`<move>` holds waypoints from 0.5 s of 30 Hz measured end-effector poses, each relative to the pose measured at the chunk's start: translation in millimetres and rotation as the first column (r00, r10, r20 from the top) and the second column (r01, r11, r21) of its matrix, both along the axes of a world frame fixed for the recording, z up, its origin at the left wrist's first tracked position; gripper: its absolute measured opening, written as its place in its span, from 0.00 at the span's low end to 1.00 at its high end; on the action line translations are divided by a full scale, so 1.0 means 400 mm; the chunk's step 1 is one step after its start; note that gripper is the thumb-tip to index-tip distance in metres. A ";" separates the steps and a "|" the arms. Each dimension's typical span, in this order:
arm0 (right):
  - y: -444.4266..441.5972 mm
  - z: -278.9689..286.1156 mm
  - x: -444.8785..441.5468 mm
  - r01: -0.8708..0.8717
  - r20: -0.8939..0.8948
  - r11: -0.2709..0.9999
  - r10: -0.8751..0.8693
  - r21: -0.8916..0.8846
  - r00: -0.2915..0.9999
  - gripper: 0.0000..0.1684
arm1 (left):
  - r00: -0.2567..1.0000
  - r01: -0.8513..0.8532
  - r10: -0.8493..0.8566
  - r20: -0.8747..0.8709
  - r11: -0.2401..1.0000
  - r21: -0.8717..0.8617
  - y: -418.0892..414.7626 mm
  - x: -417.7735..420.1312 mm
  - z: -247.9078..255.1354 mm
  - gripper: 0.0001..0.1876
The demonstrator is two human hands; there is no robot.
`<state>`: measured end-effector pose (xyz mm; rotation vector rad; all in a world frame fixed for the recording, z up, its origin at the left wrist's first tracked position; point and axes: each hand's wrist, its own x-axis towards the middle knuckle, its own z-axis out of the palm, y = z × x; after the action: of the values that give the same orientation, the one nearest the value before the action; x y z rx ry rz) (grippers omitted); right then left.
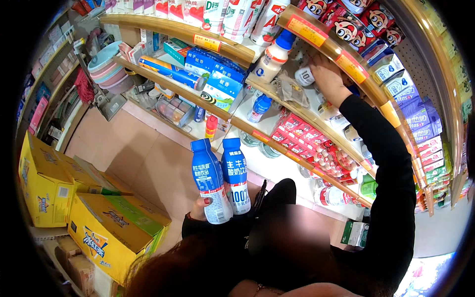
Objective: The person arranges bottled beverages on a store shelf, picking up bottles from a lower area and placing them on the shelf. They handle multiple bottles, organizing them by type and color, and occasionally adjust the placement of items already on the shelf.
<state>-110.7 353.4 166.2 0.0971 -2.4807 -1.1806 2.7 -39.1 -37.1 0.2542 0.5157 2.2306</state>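
Note:
My left hand [200,209] is closed around the lower part of a blue-and-white yogurt drink bottle [209,182]. A second, similar bottle [236,176] stands upright against it, held in the same grasp; most of my fingers are hidden behind the two. My right hand [326,72] reaches into a shelf on the right, with its fingers at a white bottle [304,76] that lies tilted. Whether the fingers grip that bottle cannot be told. Beside it are a cream-coloured bottle with a blue cap [272,57] and a crumpled plastic bag [292,91]. A smaller blue-capped bottle [260,108] stands one shelf below.
Shelf edges with price labels [349,65] curve close above my right forearm. Mosquito coil boxes [222,83] and red packs [300,131] fill nearby shelves. Yellow cartons [111,222] stand on the floor at left, near stacked plastic basins [107,67] and a dustpan [111,106].

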 end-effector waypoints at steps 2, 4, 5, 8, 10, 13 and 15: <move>-0.033 0.010 -0.051 0.087 0.059 0.988 -0.080 -0.128 0.995 0.15 | 1.000 0.014 -0.014 -0.002 1.000 -0.002 -0.003 -0.014 -0.008 0.31; -0.055 0.025 -0.090 0.065 0.079 0.972 -0.048 -0.224 0.996 0.13 | 1.000 0.031 -0.031 -0.004 1.000 0.004 0.000 -0.026 -0.021 0.31; 0.003 -0.005 -0.125 -0.119 -0.023 0.974 0.117 -0.192 0.993 0.09 | 0.999 0.032 -0.032 -0.004 0.999 0.006 0.000 -0.029 -0.029 0.31; 0.362 -0.156 -0.275 -0.090 -0.381 0.967 -0.007 -0.236 0.924 0.12 | 0.994 0.106 -0.106 -0.008 0.994 0.001 0.017 -0.043 -0.018 0.31; 0.180 -0.080 -0.324 -0.320 -0.342 0.915 0.228 -0.245 0.912 0.18 | 0.999 0.049 -0.049 0.020 0.998 -0.029 -0.018 -0.029 -0.032 0.31; 0.217 -0.093 -0.334 -0.036 -0.467 0.999 0.020 -0.026 0.884 0.20 | 0.996 0.084 -0.083 0.020 0.993 -0.087 -0.023 -0.051 -0.049 0.32; 0.188 -0.107 -0.341 0.108 -0.531 0.988 -0.149 -0.107 0.834 0.22 | 0.995 0.095 -0.087 0.048 0.975 -0.201 -0.036 -0.051 -0.053 0.33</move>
<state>-247.2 428.8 123.4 -0.3810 -2.0423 -0.9921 -17.6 -53.5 -58.5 0.1251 0.6920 2.0712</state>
